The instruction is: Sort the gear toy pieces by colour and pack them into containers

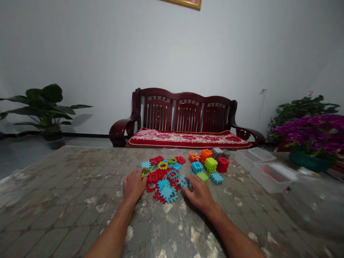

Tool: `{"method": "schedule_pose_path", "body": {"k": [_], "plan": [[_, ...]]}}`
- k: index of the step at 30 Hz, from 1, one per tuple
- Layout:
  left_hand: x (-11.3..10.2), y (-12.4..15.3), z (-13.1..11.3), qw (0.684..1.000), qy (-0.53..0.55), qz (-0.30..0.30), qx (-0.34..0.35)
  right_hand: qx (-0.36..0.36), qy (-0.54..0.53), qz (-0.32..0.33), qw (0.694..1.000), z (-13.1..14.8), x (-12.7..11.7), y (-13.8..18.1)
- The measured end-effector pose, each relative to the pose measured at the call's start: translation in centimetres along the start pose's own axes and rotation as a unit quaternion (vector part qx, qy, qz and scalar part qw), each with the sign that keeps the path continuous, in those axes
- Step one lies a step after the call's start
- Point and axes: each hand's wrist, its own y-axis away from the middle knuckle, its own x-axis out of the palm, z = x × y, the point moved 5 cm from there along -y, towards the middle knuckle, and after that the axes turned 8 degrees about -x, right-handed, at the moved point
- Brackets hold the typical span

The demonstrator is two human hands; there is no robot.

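A spread of flat, toothed plastic tiles (pixel 163 175) in red, blue and green lies on the table in front of me. My left hand (pixel 133 186) rests at the left edge of the spread, fingers curled down onto red and green tiles. My right hand (pixel 198 194) sits at its right edge, fingers pinched on a blue tile (pixel 184 181). Behind my right hand stand several assembled cubes (pixel 211 164) in orange, grey, green, red and blue, with a loose green tile (pixel 202 176) and a loose blue tile (pixel 216 177) beside them.
The table (pixel 67 200) has a glossy stone-pattern top. Two clear plastic boxes (pixel 266 168) stand at the right. Purple flowers in a pot (pixel 314 143) sit at the far right. A wooden bench (pixel 185 122) and a leafy plant (pixel 45 111) stand behind.
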Motion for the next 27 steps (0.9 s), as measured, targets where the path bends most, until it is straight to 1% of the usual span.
{"method": "schedule_pose_path", "body": {"k": [4, 7, 9, 11, 14, 16, 20, 27], "plan": [[-0.2, 0.0, -0.1, 1.000, -0.010, 0.005, 0.001, 0.043, 0.058, -0.084, 0.994, -2.2, -2.4, -0.3], [-0.2, 0.0, -0.1, 1.000, -0.014, 0.007, -0.001, 0.099, 0.091, -0.118, 0.984, -4.5, -4.4, -0.2], [-0.1, 0.0, -0.1, 1.000, -0.012, 0.008, 0.001, 0.136, 0.119, -0.116, 0.977, -5.9, -5.4, 0.1], [-0.1, -0.1, 0.0, 1.000, -0.010, 0.008, 0.003, 0.162, 0.157, -0.100, 0.969, -7.0, -6.3, 0.5], [0.0, -0.2, 0.0, 1.000, -0.011, 0.006, 0.001, 0.182, 0.205, -0.072, 0.959, -8.1, -7.3, 1.6], [0.0, -0.2, 0.0, 1.000, -0.013, 0.005, -0.001, 0.197, 0.221, -0.065, 0.953, -8.9, -7.8, 2.4], [-0.1, -0.1, -0.1, 1.000, -0.020, 0.003, 0.008, 0.227, 0.226, -0.071, 0.945, -10.3, -8.4, 3.7], [0.0, -0.2, 0.0, 1.000, -0.023, 0.005, 0.017, 0.233, 0.216, -0.066, 0.946, -11.7, -8.4, 4.1]]}}
